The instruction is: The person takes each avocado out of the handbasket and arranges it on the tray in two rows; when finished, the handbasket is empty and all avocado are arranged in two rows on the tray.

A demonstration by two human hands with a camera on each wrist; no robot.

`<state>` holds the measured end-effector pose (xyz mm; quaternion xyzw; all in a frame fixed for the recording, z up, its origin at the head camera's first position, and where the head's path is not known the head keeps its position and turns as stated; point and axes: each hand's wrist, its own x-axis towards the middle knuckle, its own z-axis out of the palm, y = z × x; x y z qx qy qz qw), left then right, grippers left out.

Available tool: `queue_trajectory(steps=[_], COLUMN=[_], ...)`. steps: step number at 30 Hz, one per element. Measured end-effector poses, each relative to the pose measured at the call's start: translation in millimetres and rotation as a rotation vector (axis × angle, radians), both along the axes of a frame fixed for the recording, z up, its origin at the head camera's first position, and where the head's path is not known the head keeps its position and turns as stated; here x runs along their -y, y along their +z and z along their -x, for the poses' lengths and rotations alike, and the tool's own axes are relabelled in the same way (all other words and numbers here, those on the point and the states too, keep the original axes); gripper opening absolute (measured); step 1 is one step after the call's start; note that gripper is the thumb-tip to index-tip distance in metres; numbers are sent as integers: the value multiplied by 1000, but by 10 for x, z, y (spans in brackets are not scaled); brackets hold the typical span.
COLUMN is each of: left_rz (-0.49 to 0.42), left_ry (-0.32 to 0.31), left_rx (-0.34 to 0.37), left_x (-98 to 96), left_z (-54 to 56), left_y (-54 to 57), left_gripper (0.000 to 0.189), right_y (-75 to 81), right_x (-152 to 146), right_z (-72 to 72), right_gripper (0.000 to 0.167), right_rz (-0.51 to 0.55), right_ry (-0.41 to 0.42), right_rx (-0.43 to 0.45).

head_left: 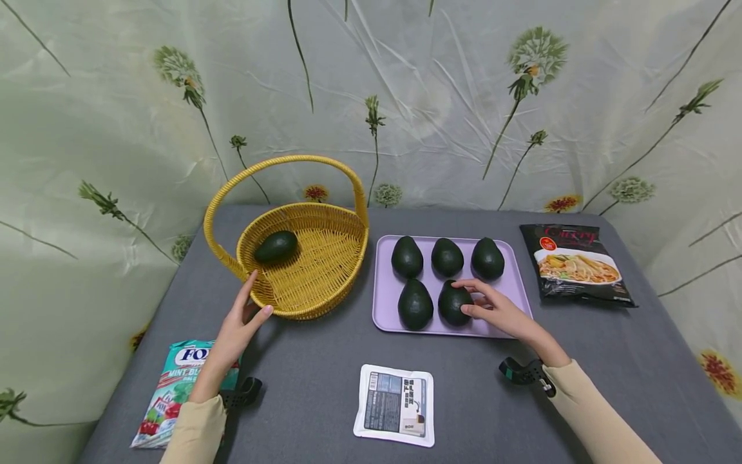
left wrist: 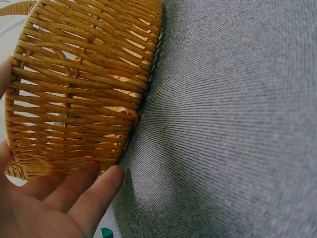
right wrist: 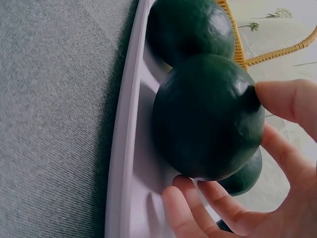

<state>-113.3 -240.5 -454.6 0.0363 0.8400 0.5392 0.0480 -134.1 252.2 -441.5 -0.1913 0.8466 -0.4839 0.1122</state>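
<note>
My right hand [head_left: 493, 309] grips a dark green avocado [head_left: 453, 304] in the front row of a lilac tray [head_left: 516, 322]. The right wrist view shows the thumb on one side of this avocado [right wrist: 208, 119] and fingers [right wrist: 220, 203] curled against the other. Another avocado [head_left: 415, 305] lies beside it, with three more behind. My left hand [head_left: 234, 328] touches the near left side of a yellow wicker basket [head_left: 315, 270], its fingers [left wrist: 96, 198] fairly straight along the outer weave. A single avocado [head_left: 276, 247] lies inside the basket, at its left.
A teal candy bag [head_left: 174, 393] lies by the left forearm. In front of the tray is a flat white packet [head_left: 394, 405], and a black noodle packet [head_left: 576, 264] sits to its right. The basket's tall handle [head_left: 295, 158] arches near the floral cloth backdrop [head_left: 429, 116].
</note>
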Motion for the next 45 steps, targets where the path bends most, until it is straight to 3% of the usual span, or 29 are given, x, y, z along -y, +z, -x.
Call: queue_trajectory(steps=[14,23,27,30,34,37,45], left_rz=[-7,-19,-19,-21,-17,-4,4], left_ry=[7,-8,-10,-11,-11,-1,6], left_rx=[12,-12,-12,-1,-1,1,16], left_x=[-9,6,4,-35,-36,2,17], left_z=[-8,1,2,-24,-25,0,8], left_y=[38,13,19,106,115,25,-25], left_gripper=[75,74,74,74,74,75,75], right_y=[-5,112,196,263,344,395,464], right_x=[44,36,90,174,378,591,1327], right_z=[9,89,175,260,404,528,870], right_gripper=[43,37,33,32,31,31,30], right_rz=[37,86,166,204,231,255,302], right_ry=[-5,-60,-68,-44,1,45,196], right_rx=[-1,-40,-62,-60,-37,-29,-35])
